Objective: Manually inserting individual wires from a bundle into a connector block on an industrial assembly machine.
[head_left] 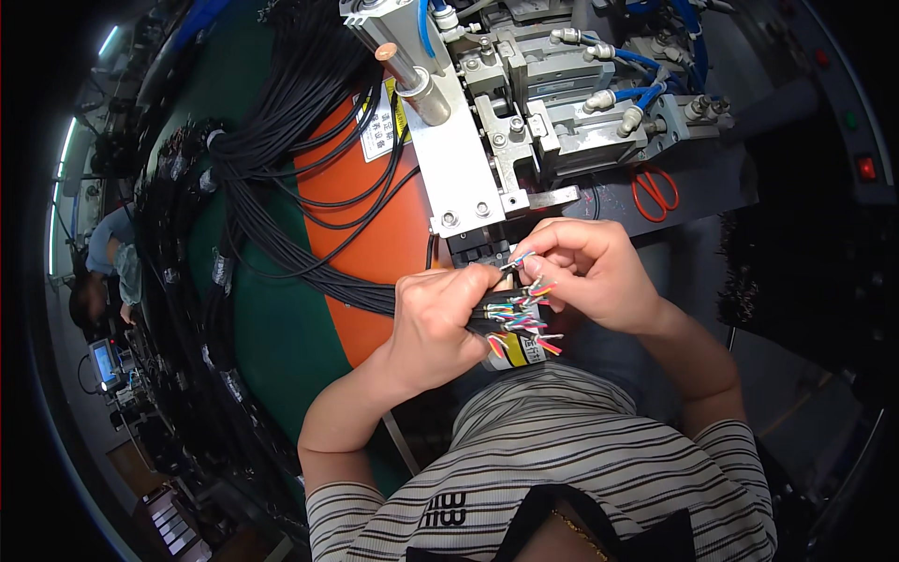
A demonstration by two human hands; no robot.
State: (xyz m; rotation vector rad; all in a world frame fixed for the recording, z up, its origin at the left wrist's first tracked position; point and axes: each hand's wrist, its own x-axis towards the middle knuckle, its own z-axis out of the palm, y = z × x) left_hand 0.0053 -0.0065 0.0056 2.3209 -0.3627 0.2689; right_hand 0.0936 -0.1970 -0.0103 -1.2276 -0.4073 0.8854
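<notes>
The room is dim toward its edges, with a strip light (64, 155) along the far left, where another person (112, 245) is seen near a small lit screen (103, 363). A green mat (281, 337) and an orange mat (398, 234) lie to the left of a metal machine (449, 155), which fills the top middle and carries blue hoses (646, 97) on its right part. A copper-tipped rod (403, 70) stands out from its left side. Many black cables (267, 159) come down from the top left, are gathered in a thick bunch and run across both mats to the person's left hand (435, 314). That hand is closed around the cables close to their stripped ends, just below the machine's near edge. From its fist the wires (515, 317) fan out to the right in small tufts of red, yellow, white, blue and green. The right hand (599, 276) comes in from the other side, its thumb and forefinger pinched on the tip of the uppermost tuft. Red-handled scissors (655, 193) lie on a dark surface right of the machine's base. The person's striped shirt (543, 440) fills the bottom.
</notes>
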